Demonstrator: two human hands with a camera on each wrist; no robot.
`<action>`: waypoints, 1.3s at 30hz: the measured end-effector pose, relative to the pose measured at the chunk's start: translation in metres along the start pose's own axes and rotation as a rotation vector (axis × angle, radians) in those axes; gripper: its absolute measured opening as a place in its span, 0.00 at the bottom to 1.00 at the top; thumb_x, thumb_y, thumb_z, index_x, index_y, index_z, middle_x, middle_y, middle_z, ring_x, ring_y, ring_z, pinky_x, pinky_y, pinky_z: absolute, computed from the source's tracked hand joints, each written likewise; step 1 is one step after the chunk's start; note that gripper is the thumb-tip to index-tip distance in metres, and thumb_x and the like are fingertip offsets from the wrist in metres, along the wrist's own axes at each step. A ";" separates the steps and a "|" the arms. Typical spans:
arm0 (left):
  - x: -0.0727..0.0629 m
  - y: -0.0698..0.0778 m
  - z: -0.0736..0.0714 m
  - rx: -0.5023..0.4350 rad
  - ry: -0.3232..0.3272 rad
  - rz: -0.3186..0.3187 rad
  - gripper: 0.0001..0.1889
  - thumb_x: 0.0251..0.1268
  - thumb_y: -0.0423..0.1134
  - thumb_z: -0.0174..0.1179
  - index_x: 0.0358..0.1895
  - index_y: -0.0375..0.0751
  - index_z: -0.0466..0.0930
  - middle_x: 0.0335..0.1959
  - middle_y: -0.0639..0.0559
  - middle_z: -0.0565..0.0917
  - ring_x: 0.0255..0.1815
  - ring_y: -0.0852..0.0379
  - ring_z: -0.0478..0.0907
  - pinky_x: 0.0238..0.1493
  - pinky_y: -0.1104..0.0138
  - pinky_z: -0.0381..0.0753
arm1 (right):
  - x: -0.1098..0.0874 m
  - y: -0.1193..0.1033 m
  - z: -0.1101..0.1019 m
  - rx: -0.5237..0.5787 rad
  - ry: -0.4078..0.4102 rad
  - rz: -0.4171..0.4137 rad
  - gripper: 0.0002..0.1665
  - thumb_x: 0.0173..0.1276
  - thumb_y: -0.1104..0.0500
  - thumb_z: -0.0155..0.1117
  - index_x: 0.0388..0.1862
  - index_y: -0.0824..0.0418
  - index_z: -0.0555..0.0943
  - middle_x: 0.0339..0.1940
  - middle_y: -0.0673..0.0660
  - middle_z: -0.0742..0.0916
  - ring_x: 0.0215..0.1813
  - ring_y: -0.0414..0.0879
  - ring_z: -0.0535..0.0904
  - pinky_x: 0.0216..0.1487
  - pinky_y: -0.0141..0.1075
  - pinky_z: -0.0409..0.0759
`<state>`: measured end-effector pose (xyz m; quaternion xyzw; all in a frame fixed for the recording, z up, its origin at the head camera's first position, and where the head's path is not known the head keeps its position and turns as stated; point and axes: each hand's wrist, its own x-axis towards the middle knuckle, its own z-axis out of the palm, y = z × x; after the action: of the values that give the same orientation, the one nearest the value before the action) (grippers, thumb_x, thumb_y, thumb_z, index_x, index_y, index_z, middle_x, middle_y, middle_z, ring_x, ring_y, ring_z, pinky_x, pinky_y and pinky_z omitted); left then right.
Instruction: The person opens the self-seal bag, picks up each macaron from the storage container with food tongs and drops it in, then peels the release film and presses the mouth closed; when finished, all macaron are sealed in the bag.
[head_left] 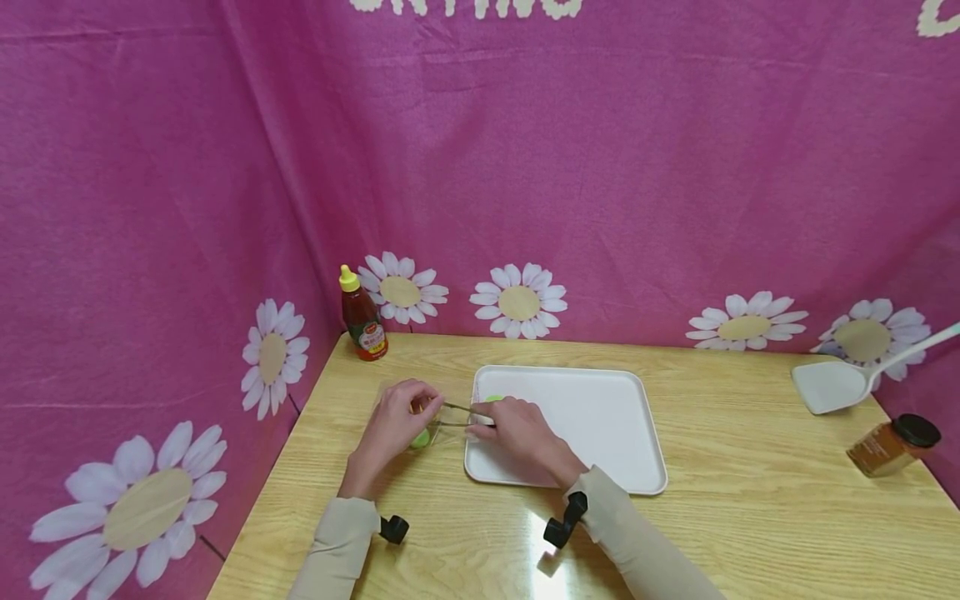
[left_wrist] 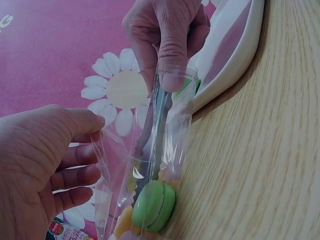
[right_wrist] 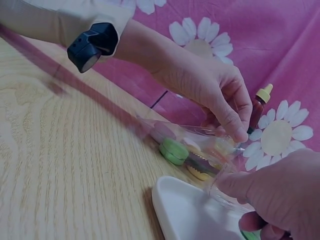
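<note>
A clear plastic bag [left_wrist: 175, 142] lies open-mouthed between the two hands, with several macarons inside. Its nearest one is a green macaron [left_wrist: 156, 206]; yellow and purple ones sit by it, partly hidden. My left hand [head_left: 397, 421] pinches the edge of the bag's mouth between thumb and forefinger, the other fingers loosely bent. My right hand [head_left: 521, 429], over the left end of the white tray [head_left: 603, 429], grips a pair of metal tongs [right_wrist: 201, 163]. Their serrated arms reach into the bag, right beside the macarons. Another green piece [head_left: 494, 399] shows on the tray behind the right hand.
A sauce bottle with a yellow cap [head_left: 365, 325] stands at the back left corner. Far to the right are a white spatula [head_left: 828, 386], its handle leaning on the cloth wall, and a black-lidded jar [head_left: 887, 448]. Pink flowered cloth [head_left: 630, 183] encloses the wooden table [head_left: 720, 517].
</note>
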<state>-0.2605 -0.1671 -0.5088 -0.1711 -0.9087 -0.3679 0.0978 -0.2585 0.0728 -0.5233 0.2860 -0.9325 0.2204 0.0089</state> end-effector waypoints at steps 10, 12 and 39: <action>0.001 0.001 0.000 0.010 -0.003 -0.009 0.04 0.73 0.44 0.68 0.41 0.51 0.90 0.30 0.60 0.81 0.33 0.59 0.75 0.35 0.66 0.75 | -0.012 0.008 -0.009 0.010 0.011 0.041 0.12 0.75 0.39 0.66 0.39 0.44 0.85 0.20 0.44 0.77 0.29 0.40 0.76 0.28 0.38 0.73; 0.001 0.001 0.000 0.007 -0.005 -0.013 0.04 0.73 0.44 0.68 0.41 0.51 0.90 0.30 0.60 0.81 0.33 0.59 0.75 0.35 0.66 0.75 | -0.014 0.010 -0.010 0.018 0.019 0.047 0.13 0.74 0.39 0.66 0.32 0.43 0.80 0.17 0.43 0.70 0.27 0.40 0.74 0.27 0.38 0.71; 0.000 -0.001 0.003 0.003 -0.021 -0.041 0.02 0.71 0.42 0.69 0.40 0.51 0.89 0.29 0.59 0.80 0.33 0.57 0.75 0.35 0.66 0.76 | -0.071 0.046 -0.035 0.117 0.091 0.271 0.26 0.71 0.40 0.70 0.65 0.47 0.85 0.21 0.37 0.83 0.31 0.40 0.74 0.37 0.40 0.72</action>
<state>-0.2605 -0.1654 -0.5119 -0.1562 -0.9135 -0.3669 0.0811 -0.2280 0.1590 -0.5209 0.1473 -0.9467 0.2864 0.0049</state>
